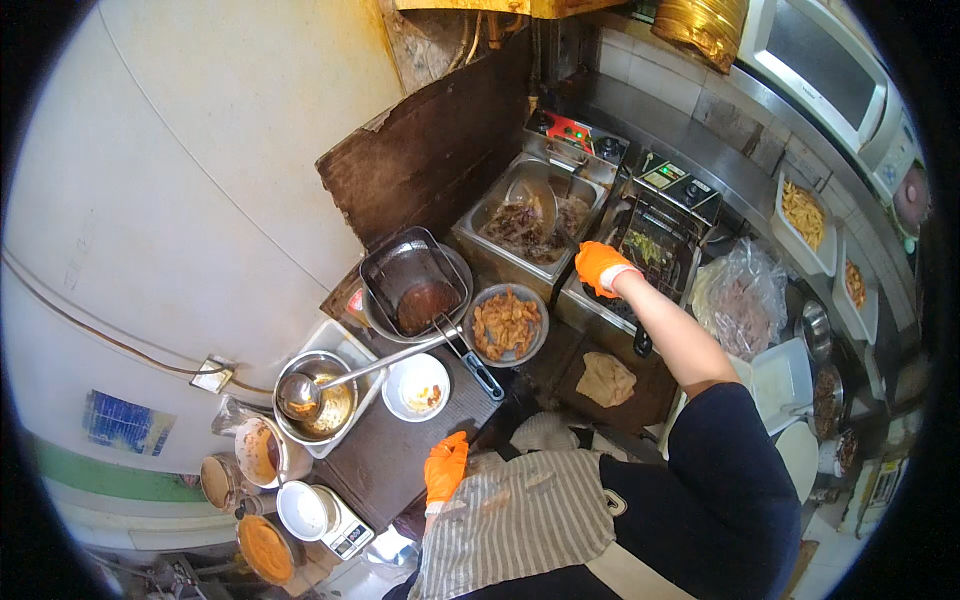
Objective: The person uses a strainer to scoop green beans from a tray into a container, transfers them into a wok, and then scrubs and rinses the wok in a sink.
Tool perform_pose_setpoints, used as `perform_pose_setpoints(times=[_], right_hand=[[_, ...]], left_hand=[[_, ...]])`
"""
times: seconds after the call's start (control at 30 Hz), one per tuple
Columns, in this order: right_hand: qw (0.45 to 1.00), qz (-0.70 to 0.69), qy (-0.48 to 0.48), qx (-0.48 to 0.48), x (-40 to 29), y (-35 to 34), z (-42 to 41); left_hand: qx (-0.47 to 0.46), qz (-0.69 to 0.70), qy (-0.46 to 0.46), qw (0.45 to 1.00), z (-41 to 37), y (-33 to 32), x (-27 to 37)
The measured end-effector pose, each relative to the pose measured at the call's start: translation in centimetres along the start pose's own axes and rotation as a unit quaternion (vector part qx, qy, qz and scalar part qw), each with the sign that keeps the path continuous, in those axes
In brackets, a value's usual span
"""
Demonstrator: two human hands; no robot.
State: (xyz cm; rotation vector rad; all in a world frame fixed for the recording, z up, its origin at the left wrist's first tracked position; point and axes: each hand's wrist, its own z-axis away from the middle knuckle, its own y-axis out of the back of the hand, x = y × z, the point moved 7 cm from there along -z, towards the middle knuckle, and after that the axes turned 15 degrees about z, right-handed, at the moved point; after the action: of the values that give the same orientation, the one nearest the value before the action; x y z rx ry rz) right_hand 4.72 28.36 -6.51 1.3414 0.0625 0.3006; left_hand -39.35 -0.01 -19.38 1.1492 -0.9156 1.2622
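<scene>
My right hand point(600, 268), in an orange glove, is closed on the handle of a round strainer point(537, 202) that sits in the oil of the left deep fryer point(504, 259). Dark pieces float around the strainer. Gloved in orange too, my left hand point(447, 466) is held low near the apron; its fingers look curled, and whether it holds anything cannot be told. Between the hands stand a metal bowl of fried pieces point(507, 324) and a white bowl point(416, 387) with a few scraps. An empty fry basket point(411, 281) rests on a pan beside the fryer.
A second fryer point(652, 255) with a basket adjoins on the right. A ladle point(375, 365) lies across a metal bowl point(330, 427) at left, near a kitchen scale point(349, 534) and sauce tubs. A cloth point(606, 379) lies before the second fryer; a plastic bag of meat point(739, 300) is further right.
</scene>
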Motion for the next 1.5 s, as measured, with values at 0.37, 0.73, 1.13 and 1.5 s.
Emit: perform_pose_setpoints(times=[0.37, 0.73, 1.13, 1.5], right_hand=[[0.634, -0.728, -0.193, -0.174, -1.8, 5.4, 9.6], [0.625, -0.744, -0.204, -0.123, -0.1, 5.6, 14.6], [0.549, -0.814, -0.186, 0.041, -0.7, 10.2, 20.0], [0.798, -0.234, -0.399, 0.386, -1.7, 2.5, 30.8]], left_hand=[[-0.003, 0.024, 0.021, 0.999, -0.1, -0.7, 1.7], [-0.065, 0.027, 0.043, 0.997, -0.8, -1.9, 2.6], [-0.116, -0.071, 0.075, 0.988, -0.2, -1.1, 4.3], [-0.205, -0.068, 0.073, 0.974, 1.1, -1.5, 0.4]])
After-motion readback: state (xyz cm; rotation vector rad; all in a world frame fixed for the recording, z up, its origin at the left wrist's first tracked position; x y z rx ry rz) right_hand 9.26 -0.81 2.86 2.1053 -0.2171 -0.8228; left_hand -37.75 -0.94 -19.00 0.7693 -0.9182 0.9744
